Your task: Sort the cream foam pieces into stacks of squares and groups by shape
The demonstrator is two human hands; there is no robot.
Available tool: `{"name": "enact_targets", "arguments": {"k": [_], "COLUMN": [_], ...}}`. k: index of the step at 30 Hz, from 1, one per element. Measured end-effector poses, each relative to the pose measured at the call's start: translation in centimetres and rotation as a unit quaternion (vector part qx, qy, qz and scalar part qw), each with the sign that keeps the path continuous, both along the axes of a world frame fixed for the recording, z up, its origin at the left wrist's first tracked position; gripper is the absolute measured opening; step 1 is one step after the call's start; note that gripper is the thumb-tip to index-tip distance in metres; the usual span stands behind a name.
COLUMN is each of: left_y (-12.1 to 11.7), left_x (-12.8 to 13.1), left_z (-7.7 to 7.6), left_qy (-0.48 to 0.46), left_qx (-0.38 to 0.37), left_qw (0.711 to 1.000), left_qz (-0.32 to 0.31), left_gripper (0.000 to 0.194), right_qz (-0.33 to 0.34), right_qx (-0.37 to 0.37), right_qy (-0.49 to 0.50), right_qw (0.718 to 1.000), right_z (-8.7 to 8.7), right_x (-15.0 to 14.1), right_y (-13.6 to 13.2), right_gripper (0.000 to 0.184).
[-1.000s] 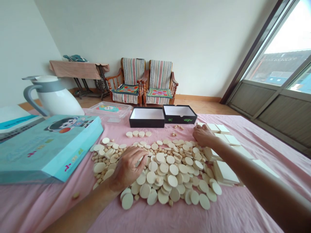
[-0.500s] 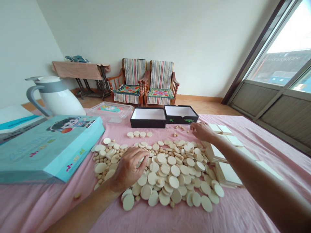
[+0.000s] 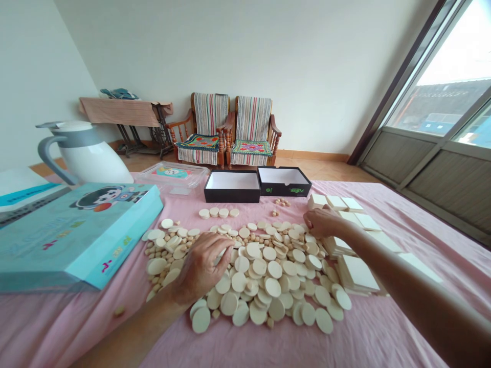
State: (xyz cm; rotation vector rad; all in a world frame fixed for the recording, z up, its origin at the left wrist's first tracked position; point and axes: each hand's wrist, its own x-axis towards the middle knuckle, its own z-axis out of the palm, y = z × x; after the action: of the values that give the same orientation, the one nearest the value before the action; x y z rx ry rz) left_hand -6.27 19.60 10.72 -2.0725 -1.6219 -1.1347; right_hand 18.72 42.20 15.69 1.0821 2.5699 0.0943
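Note:
My left hand lies palm down over a broad heap of pale wooden discs. Its fingers curve loosely, thumb apart from the forefinger, with a disc showing in the gap; what lies under the palm is hidden. Small wooden beads are mixed among the discs. At the heap's far right edge, my right hand is closed with its fingers curled in. Whatever it holds, if anything, cannot be seen. Beside it stand stacks of square wooden tiles. Beyond it sits a small cluster of beads.
Two black boxes with white insides stand behind a short row of discs. A clear plastic case lies left of them. A turquoise box and a white jug occupy the left. Pink cloth covers the table.
My right hand has drawn back from beside the bead cluster toward the heap, uncovering a tile stack behind it. My left hand stays in place on the discs.

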Motion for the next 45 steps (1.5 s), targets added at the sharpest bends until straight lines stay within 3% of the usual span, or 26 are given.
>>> {"name": "enact_targets", "arguments": {"k": [7, 11, 19, 25, 32, 38, 42, 45], "left_y": [-0.1, -0.1, -0.2, -0.2, -0.2, -0.3, -0.3, -0.3], "left_x": [0.1, 0.0, -0.3, -0.2, -0.2, -0.1, -0.1, 0.0], "left_z": [0.1, 0.2, 0.4, 0.4, 0.4, 0.5, 0.6, 0.6], "left_qy": [-0.004, -0.001, -0.003, -0.002, -0.003, -0.002, -0.003, -0.001], "left_qx": [0.001, 0.005, 0.015, 0.008, 0.003, 0.003, 0.005, 0.006], "left_qw": [1.0, 1.0, 1.0, 1.0, 1.0, 1.0, 1.0, 1.0], "left_qz": [-0.003, -0.006, 0.005, 0.005, 0.005, 0.008, 0.008, 0.01], "left_gripper": [0.014, 0.015, 0.016, 0.016, 0.015, 0.015, 0.016, 0.016], "right_qz": [-0.035, -0.043, 0.095, 0.096, 0.031, 0.053, 0.012, 0.013], "right_qx": [0.044, 0.086, 0.003, 0.001, 0.053, 0.006, 0.022, -0.014], "right_qy": [0.069, 0.138, 0.174, 0.165, 0.204, 0.224, 0.229, 0.203], "right_qw": [0.996, 0.986, 0.98, 0.982, 0.977, 0.973, 0.973, 0.979], "right_z": [0.4, -0.3, -3.8, -5.3, -4.0, -2.7, -1.1, -0.1], "right_x": [-1.9, -4.1, -7.9, -7.8, -7.0, -7.5, -6.4, -4.9], "right_y": [1.6, 2.5, 1.4, 2.8, 2.7, 0.6, 0.9, 1.3], "right_gripper": [0.024, 0.027, 0.026, 0.027, 0.036, 0.021, 0.027, 0.023]}}
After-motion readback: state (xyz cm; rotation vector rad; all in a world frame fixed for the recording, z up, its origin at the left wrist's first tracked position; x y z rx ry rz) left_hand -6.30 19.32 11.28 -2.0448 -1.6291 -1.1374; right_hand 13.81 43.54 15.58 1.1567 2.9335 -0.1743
